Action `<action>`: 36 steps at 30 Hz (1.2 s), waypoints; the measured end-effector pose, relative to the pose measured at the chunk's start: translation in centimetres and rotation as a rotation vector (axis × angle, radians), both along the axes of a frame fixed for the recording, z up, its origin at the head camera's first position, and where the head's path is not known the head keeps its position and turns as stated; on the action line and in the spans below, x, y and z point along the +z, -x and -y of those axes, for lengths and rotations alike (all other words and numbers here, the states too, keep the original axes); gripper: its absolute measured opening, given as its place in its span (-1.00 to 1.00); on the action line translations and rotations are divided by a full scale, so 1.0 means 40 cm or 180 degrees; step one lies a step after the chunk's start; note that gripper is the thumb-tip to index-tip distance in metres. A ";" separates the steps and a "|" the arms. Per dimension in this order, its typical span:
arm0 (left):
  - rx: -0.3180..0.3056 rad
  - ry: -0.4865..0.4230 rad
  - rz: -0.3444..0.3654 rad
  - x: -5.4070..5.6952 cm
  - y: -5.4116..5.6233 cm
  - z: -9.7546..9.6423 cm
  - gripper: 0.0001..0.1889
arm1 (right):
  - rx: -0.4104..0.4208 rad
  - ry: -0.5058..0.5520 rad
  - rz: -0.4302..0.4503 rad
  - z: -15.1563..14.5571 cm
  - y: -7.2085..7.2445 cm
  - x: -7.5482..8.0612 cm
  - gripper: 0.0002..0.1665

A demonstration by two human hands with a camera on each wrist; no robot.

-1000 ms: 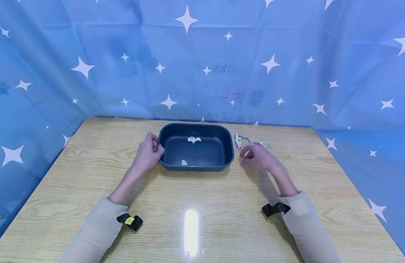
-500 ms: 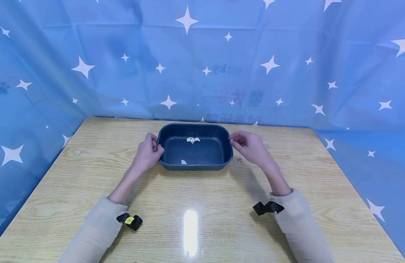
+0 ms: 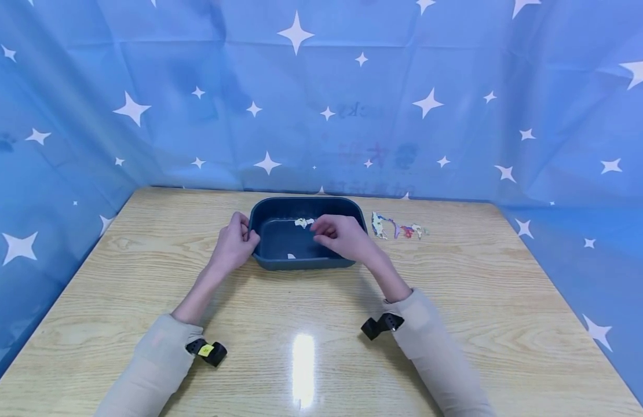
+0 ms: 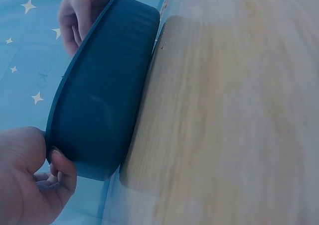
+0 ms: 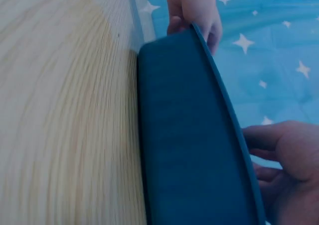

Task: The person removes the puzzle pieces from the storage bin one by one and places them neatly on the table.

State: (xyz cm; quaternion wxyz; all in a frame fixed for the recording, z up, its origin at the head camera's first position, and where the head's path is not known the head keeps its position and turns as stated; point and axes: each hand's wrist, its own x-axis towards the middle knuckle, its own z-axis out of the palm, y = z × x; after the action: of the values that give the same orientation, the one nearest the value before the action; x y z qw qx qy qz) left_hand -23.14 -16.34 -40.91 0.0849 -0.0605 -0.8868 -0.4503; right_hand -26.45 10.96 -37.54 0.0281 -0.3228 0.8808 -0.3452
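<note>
A dark blue plastic basin [image 3: 308, 264] stands at the far middle of the table. My left hand [image 3: 234, 240] pinches its left rim between thumb and fingers, as the left wrist view [image 4: 30, 172] shows too. My right hand [image 3: 342, 236] hovers over the basin's right half, fingers bent, fingertips close to a small white scrap [image 3: 302, 222] lying inside. Whether these fingertips hold a scrap, I cannot tell. In the right wrist view, the basin's wall [image 5: 189, 135] hides part of that hand. Another white scrap [image 3: 291, 256] lies near the basin's front wall.
Right of the basin, several small flat colourful scraps lie in a row: a white-and-blue one [image 3: 378, 225], a red one [image 3: 407, 231] and a white one [image 3: 417, 230] among them. A blue curtain with white stars [image 3: 321, 104] hangs behind the wooden table [image 3: 248, 336].
My right hand has moved left from the scraps, past the basin's right rim, to over its inside. A purple scrap beside the basin no longer shows there. My left hand stays put.
</note>
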 end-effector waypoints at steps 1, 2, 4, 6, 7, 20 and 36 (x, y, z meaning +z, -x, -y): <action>0.0001 0.0008 -0.0001 0.000 0.000 0.000 -0.85 | 0.0037 -0.0031 0.0052 0.012 0.002 -0.002 -0.77; 0.0008 0.0010 0.0008 -0.001 0.001 0.000 -0.85 | 0.0074 -0.0059 0.0104 0.024 0.004 -0.005 -0.76; 0.0021 0.0006 0.0022 -0.001 0.003 0.000 -0.85 | 0.0123 -0.0123 0.0235 0.048 0.008 -0.009 -0.73; 0.0029 -0.0001 0.0024 -0.002 0.004 0.000 -0.84 | 0.0159 -0.0177 0.0383 0.071 0.013 -0.014 -0.72; 0.0030 0.0002 0.0021 -0.002 0.005 -0.001 -0.84 | 0.0175 -0.0210 0.0432 0.081 0.015 -0.016 -0.71; 0.0005 -0.0040 0.0032 -0.004 0.005 -0.002 -0.83 | 0.0131 -0.0610 0.0930 0.153 0.033 -0.042 -0.72; 0.0006 -0.0068 0.0027 -0.004 0.002 -0.005 -0.83 | -0.0050 -0.0659 0.0989 0.156 0.032 -0.045 -0.90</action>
State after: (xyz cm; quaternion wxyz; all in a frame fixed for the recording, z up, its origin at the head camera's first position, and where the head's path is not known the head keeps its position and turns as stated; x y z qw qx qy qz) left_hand -23.21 -16.13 -41.07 0.0822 -0.0569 -0.8823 -0.4599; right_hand -27.72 4.72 -39.34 0.1941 -0.2542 0.8992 -0.2986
